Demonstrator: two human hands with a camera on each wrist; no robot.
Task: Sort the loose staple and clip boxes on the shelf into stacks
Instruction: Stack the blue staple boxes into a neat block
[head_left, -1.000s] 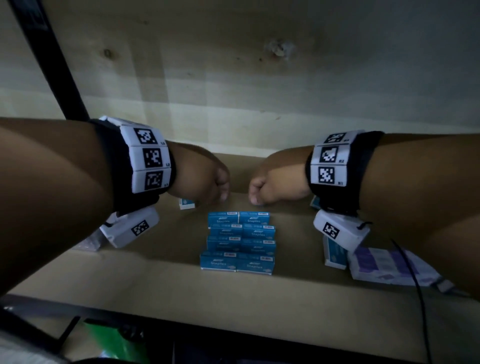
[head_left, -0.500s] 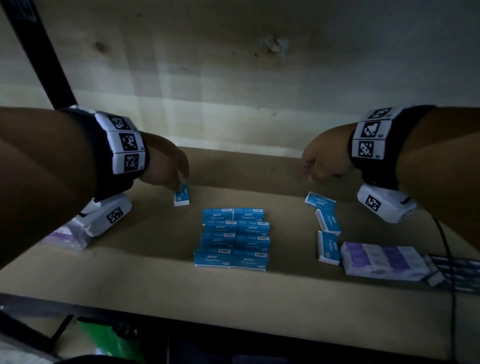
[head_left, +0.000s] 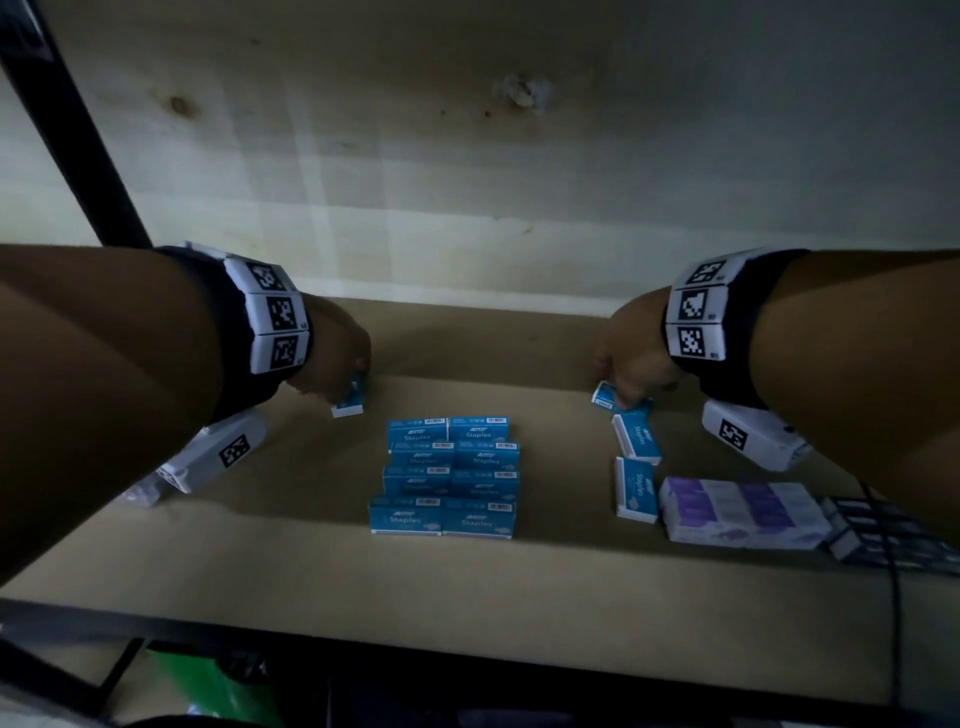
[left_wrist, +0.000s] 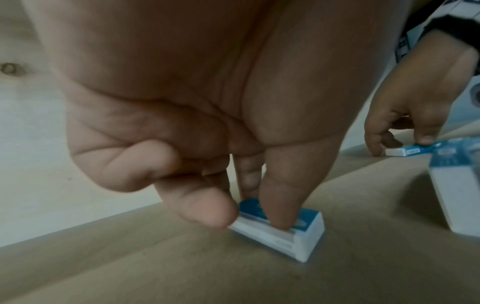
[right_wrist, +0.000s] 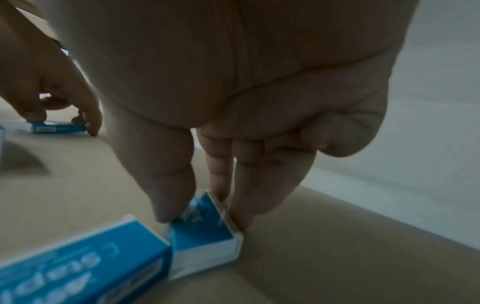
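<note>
A tidy block of blue staple boxes stands stacked in the middle of the shelf. To its left my left hand pinches a loose blue staple box that still sits on the board; the left wrist view shows the fingertips on its top and side. To the right my right hand pinches another loose blue box by its long sides, as the right wrist view shows. Two more loose staple boxes lie just in front of it.
A purple and white pack lies at the right, with dark boxes beyond it under a black cable. A clear-wrapped item lies at the far left. A black post stands at the back left, and the wooden back wall is close.
Both hands have spread apart from behind the central stack. The left one came down on the loose box at the left, the right one on the loose box at the right.
</note>
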